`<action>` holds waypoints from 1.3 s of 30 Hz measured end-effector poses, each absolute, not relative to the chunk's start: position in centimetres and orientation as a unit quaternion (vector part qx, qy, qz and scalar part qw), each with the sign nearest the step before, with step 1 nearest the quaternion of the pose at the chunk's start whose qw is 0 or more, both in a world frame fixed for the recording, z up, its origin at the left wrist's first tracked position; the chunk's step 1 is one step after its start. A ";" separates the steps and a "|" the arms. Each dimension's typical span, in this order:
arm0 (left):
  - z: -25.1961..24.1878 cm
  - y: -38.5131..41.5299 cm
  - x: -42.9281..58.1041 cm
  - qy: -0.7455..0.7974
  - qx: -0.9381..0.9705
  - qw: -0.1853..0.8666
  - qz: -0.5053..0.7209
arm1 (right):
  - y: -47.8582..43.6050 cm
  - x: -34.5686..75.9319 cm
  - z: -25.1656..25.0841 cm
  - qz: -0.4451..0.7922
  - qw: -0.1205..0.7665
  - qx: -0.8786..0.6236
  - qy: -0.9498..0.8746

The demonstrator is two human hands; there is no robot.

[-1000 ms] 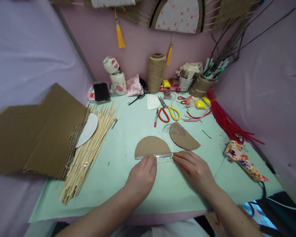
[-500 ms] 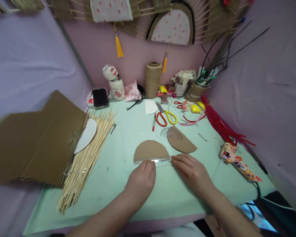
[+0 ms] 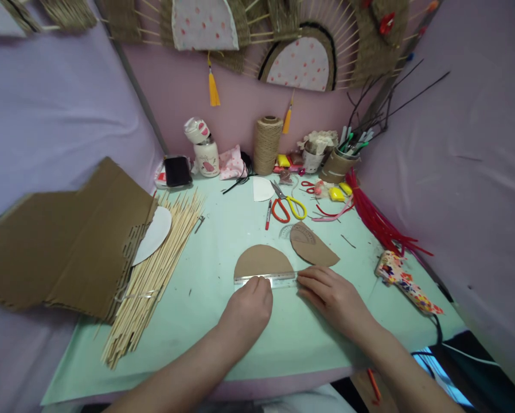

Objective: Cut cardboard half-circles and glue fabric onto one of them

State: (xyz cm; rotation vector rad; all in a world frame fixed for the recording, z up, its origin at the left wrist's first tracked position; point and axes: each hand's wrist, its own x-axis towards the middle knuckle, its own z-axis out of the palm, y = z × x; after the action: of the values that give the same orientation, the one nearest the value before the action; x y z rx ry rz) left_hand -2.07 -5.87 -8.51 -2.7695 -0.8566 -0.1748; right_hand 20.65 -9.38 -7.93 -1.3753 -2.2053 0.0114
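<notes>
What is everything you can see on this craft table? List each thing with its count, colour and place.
cardboard semicircle: one, brown, centre
ruler: one, clear, along semicircle's straight edge
cardboard piece: one, brown, right of semicircle
scissors: one, red-yellow handles, behind
twine spool: one, tan, at back
bamboo sticks: bundle, pale, left
corrugated sheet: one, brown, far left
corded tool: one, floral-patterned, right
left hand: one, on ruler
right hand: one, at ruler's right end

Single head-worn view, positioned above the near worktop [image 3: 214, 241] edge, facing forward and down. Close range: left hand [image 3: 246, 312] and right hand [image 3: 335, 298] low centre, back wall [image 3: 235, 109] at top.
</notes>
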 end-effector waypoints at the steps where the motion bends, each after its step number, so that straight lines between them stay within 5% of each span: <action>1: -8.5 -5.8 -2.1 -0.292 -0.948 0.115 -0.059 | -9.1 20.8 -7.0 0.000 0.264 -0.506 -0.821; 6: -8.5 -5.8 -2.1 -0.295 -0.947 0.111 -0.056 | -3.5 20.6 -2.5 -0.061 0.217 -0.503 -0.834; 10: -8.4 -5.8 -2.1 -0.293 -0.946 0.121 -0.067 | 4.0 18.9 -2.1 -0.121 -0.020 -0.499 -0.858; 13: -8.4 -5.8 -2.1 -0.302 -0.940 0.138 -0.081 | 8.0 17.9 -3.3 -0.113 -0.067 -0.473 -0.871; 29: -7.9 -5.8 -2.1 -0.292 -0.946 0.117 -0.079 | 10.8 18.0 -4.0 -0.117 -0.094 -0.357 -0.922; 32: -8.0 -5.8 -2.2 -0.293 -0.946 0.107 -0.085 | 10.3 18.1 -2.8 -0.125 -0.016 -0.409 -0.904; 39: -8.3 -5.8 -2.3 -0.297 -0.944 0.112 -0.091 | 3.8 18.3 -1.8 0.160 0.457 -0.567 -0.666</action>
State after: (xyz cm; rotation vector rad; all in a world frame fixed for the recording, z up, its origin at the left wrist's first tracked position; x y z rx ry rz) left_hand -2.26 -5.82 -8.28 -2.7717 -0.8715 -0.2674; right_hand 18.30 3.78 -1.85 -1.3980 -1.6418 0.3947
